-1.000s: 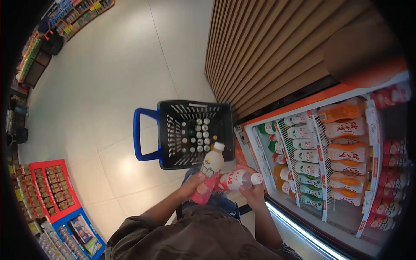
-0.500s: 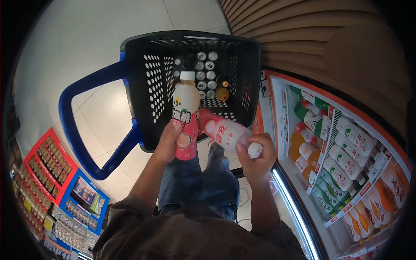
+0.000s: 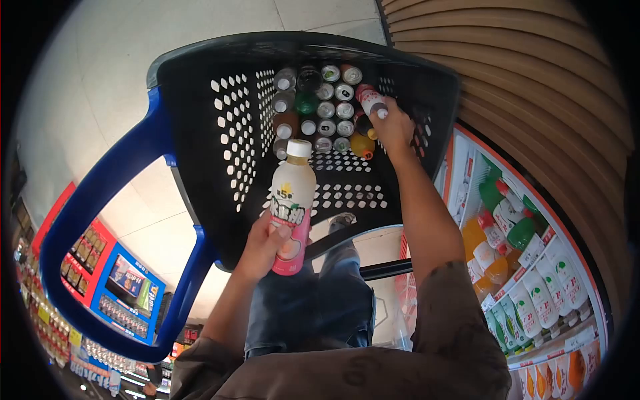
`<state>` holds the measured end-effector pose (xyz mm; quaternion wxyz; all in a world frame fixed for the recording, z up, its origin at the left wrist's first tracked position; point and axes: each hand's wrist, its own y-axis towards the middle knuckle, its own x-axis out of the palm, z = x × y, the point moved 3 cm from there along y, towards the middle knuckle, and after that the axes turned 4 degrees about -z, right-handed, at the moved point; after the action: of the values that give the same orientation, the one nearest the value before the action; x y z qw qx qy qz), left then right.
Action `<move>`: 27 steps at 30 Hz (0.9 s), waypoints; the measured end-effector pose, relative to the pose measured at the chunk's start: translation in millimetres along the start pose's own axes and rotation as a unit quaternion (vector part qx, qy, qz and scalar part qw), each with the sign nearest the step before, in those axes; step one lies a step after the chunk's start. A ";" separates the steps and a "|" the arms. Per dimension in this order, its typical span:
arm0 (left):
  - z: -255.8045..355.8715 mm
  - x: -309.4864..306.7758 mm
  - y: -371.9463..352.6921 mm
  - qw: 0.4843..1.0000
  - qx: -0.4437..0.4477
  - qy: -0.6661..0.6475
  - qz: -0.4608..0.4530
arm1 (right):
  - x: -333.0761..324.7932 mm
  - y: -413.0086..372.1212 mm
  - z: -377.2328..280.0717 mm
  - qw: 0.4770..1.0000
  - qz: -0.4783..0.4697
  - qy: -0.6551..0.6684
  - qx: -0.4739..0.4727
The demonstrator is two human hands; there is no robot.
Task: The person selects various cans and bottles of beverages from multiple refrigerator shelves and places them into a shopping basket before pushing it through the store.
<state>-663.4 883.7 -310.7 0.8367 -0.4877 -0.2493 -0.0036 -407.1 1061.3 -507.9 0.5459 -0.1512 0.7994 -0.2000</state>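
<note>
My left hand [image 3: 268, 245] is wrapped round a white-and-pink bottle [image 3: 293, 207] with a white cap, upright over the near side of the black basket [image 3: 193, 140]. Deep in the basket's right part, my right hand [image 3: 393, 127] grips a second pink bottle [image 3: 371, 99] near its white cap. That bottle is tilted, beside the standing cans [image 3: 344, 92]. An orange-yellow bottle [image 3: 362, 146] lies just below my right hand. Several capped bottles [image 3: 285, 101] stand in a column left of the cans.
The basket's blue handle [image 3: 63, 207] sticks out to the left. On the right is a lit drinks cooler [image 3: 533, 267] with rows of bottles. Slatted brown panelling [image 3: 520, 73] stands behind it. Shelves with a red-and-blue display [image 3: 130, 287] are at lower left.
My right hand has carried its pink bottle up and right, down into the basket. The basket looks larger and closer. My left hand still holds its bottle, now slightly lower in view.
</note>
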 end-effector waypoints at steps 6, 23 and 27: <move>-5.6 -5.0 13.1 1.000 -0.025 -0.010 -0.002 | 65.3 30.7 21.9 0.992 -0.105 -0.058 0.027; 28.5 37.7 43.9 0.940 0.039 0.337 -0.026 | -124.4 -102.5 -98.1 0.877 -0.144 0.419 -0.188; 34.5 44.5 50.7 0.914 0.166 0.370 -0.002 | -160.5 -96.9 -100.4 0.911 -0.046 0.331 -0.243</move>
<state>-626.1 949.1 -319.5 0.9380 -0.3050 0.0803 -0.1441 -441.0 1066.0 -298.0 0.1865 -0.2413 0.9503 -0.0633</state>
